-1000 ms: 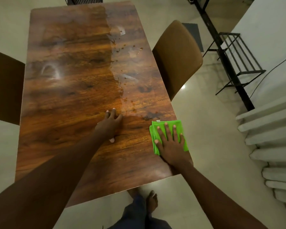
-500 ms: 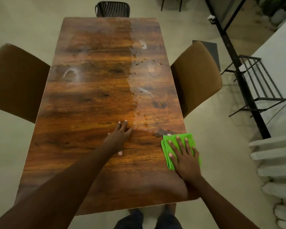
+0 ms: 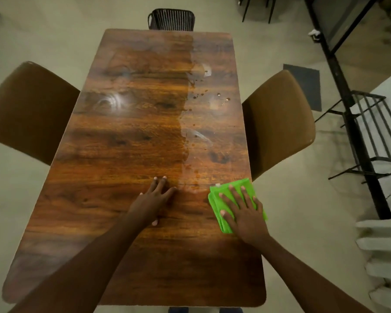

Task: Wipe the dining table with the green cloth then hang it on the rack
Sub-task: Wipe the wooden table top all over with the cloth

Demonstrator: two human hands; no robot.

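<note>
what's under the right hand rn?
The right hand lies flat on the folded green cloth, near the dining table's right edge. Cloth's middle and the tabletop beneath are covered.

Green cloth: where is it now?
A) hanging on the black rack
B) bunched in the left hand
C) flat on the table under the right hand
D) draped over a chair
C: the green cloth lies on the dining table near its right edge, the right hand spread flat on top.

Both arms forward, left hand (image 3: 152, 201) and right hand (image 3: 244, 211) flat, palms down, fingers straight and spread.
</note>
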